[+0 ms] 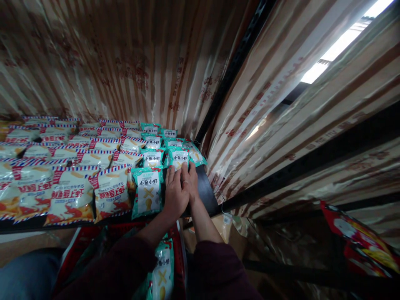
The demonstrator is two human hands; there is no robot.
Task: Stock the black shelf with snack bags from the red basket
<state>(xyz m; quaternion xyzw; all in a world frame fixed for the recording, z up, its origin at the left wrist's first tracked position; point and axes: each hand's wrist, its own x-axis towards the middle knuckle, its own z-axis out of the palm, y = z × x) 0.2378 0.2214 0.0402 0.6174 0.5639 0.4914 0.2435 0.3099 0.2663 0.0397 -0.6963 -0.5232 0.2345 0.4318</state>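
Observation:
Side by side, my left hand (176, 191) and my right hand (191, 182) reach to the right end of a black shelf (200, 189). Their fingers stretch forward and lie against the lower edge of a green and white snack bag (179, 155). Hidden under the fingers is the bag's near edge. Just left of my left hand a matching green snack bag (148, 191) stands at the shelf's front. More green snack bags (153, 141) line up behind it in columns.
Rows of white snack bags (70, 193) with striped edges fill the shelf's left. Below, an open red-edged box (181, 254) holds more green bags (164, 266). Striped plastic sheeting (140, 62) hangs behind, crossed by dark posts (231, 71). Red packets (356, 233) are at right.

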